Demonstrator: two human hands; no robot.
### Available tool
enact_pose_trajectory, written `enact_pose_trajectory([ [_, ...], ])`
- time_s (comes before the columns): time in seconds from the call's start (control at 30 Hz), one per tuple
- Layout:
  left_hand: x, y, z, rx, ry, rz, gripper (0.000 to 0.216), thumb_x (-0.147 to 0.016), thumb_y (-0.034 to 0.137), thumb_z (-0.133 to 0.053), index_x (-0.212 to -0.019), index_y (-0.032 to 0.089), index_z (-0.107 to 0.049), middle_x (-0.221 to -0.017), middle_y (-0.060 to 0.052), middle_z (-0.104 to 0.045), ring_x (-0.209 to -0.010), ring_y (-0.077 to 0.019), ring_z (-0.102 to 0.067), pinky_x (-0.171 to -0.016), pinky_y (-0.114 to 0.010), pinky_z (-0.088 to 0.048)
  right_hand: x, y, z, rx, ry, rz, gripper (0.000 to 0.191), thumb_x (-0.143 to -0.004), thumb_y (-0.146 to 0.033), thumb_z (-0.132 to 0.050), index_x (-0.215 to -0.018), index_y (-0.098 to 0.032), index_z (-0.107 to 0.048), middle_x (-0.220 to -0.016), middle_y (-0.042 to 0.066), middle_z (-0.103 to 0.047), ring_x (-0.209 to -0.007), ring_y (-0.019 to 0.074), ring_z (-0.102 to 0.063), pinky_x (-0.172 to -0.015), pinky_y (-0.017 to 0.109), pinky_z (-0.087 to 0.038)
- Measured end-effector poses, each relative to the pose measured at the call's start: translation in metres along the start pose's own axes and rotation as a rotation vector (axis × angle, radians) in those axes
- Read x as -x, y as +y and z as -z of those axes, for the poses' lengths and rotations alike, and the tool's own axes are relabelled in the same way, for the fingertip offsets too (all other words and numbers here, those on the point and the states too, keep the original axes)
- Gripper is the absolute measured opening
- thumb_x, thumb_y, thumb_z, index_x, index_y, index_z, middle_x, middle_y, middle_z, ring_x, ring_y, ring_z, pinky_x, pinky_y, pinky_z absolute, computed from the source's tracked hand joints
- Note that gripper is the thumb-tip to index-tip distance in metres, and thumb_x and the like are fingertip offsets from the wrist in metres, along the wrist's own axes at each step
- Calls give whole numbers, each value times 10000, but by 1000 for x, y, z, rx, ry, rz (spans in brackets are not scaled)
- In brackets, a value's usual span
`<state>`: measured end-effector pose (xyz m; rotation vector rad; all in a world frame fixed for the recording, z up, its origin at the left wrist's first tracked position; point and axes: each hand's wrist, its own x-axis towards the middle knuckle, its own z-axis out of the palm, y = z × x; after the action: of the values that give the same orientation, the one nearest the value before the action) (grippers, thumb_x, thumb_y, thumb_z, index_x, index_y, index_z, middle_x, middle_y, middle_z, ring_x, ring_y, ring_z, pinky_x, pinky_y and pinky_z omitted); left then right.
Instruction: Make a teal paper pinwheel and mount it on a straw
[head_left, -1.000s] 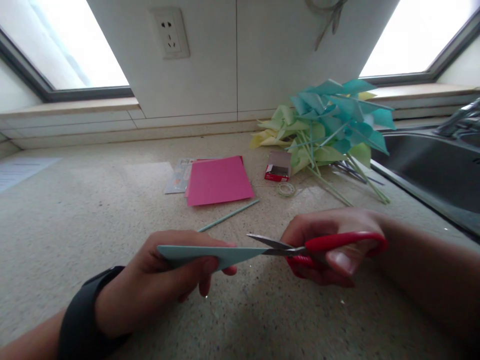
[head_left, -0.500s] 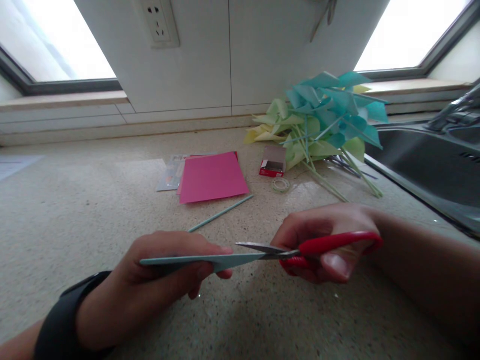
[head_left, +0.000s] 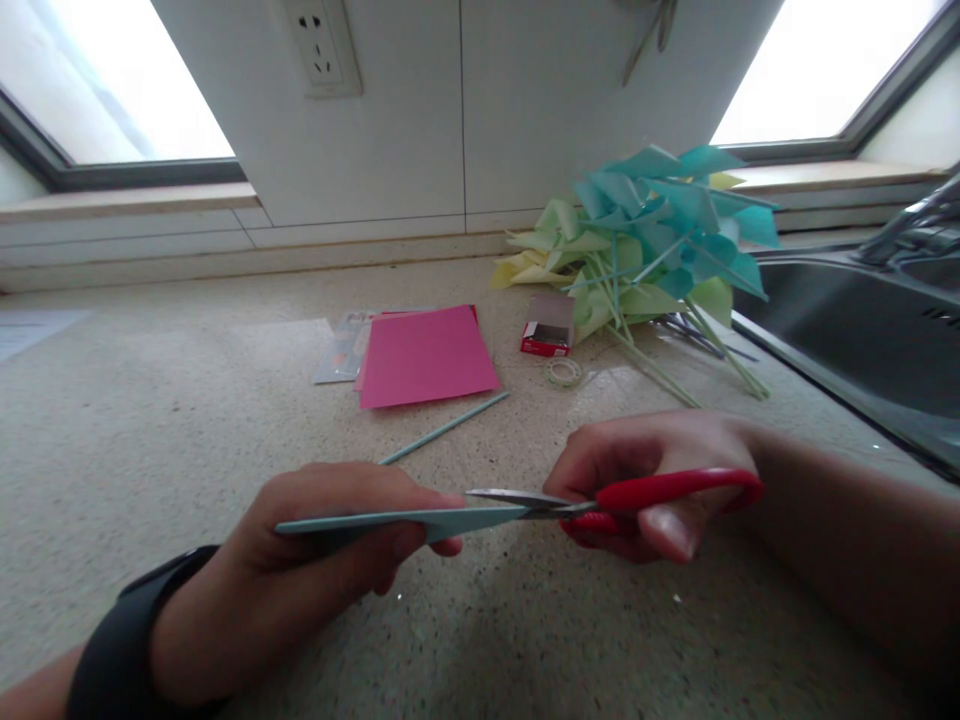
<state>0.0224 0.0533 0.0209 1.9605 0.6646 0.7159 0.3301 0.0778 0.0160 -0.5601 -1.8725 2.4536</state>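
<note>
Single view from the camera on my head, looking forward and down. My left hand (head_left: 300, 580) and right hand (head_left: 660, 445) are nearest the lens, seen from above in the lower field. Beyond both, the view crosses the countertop (head_left: 225, 400) and meets the wall (head_left: 405, 110), whose upper part is cropped. Beyond and outward of my right hand, the sink (head_left: 832, 320) is taken in only partly, cut off at the margin.

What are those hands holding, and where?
The left hand pinches pale blue paper by its left part; the right hand grips scissors by their red handles.
</note>
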Motion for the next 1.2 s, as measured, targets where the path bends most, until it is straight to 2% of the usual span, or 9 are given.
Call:
enact_pose_trajectory([
  [0.23,0,-1,1,-31,3,-4,231,-957,175,-615,-1037,321,-776,-755,33,-736,-583,-89,-605,-555,-161,-505,0,4,2,-12,15,14,481,-772,-574,-772,-721,-150,-551,-555,-56,-522,-418,58,-462,-361,150,-358],
  [0.43,-4,0,3,-70,25,-6,218,-929,150,-633,-984,293,-789,-673,41,-705,-572,-85,-600,-543,-153,-483,-1,4,1,-49,27,5,483,-741,-560,-804,-689,-156,-543,-534,-65,-522,-387,53,-456,-326,143,-368],
  [0.57,-4,0,3,-89,35,-26,211,-924,143,-638,-965,281,-792,-695,38,-728,-599,-82,-624,-559,-148,-486,-1,4,2,-57,31,-4,477,-745,-554,-805,-695,-152,-552,-514,-64,-527,-369,52,-458,-311,137,-364],
  [0.73,-5,2,4,-99,28,-34,223,-921,124,-634,-969,273,-793,-761,29,-767,-611,-87,-646,-565,-153,-502,-1,1,1,-48,40,-23,500,-758,-600,-786,-705,-160,-554,-505,-74,-528,-356,49,-446,-303,136,-356],
  [0.83,-7,2,5,-122,42,-49,209,-911,129,-646,-940,272,-795,-677,42,-735,-568,-81,-617,-542,-145,-487,0,-1,0,-35,49,-43,522,-761,-634,-767,-704,-162,-551,-493,-75,-522,-340,45,-424,-297,136,-337],
  [1.0,-6,3,8,-124,33,-43,208,-917,137,-646,-948,284,-790,-758,42,-769,-634,-85,-669,-606,-142,-524,0,-3,-2,10,84,-60,568,-745,-691,-741,-683,-169,-526,-496,-74,-498,-347,45,-422,-295,137,-330],
  [1.2,-6,2,8,-134,34,-49,218,-913,118,-639,-930,275,-791,-753,37,-767,-644,-96,-681,-607,-156,-533,1,-3,-1,14,70,-69,558,-770,-675,-735,-682,-170,-515,-487,-72,-501,-352,45,-422,-295,136,-335],
])
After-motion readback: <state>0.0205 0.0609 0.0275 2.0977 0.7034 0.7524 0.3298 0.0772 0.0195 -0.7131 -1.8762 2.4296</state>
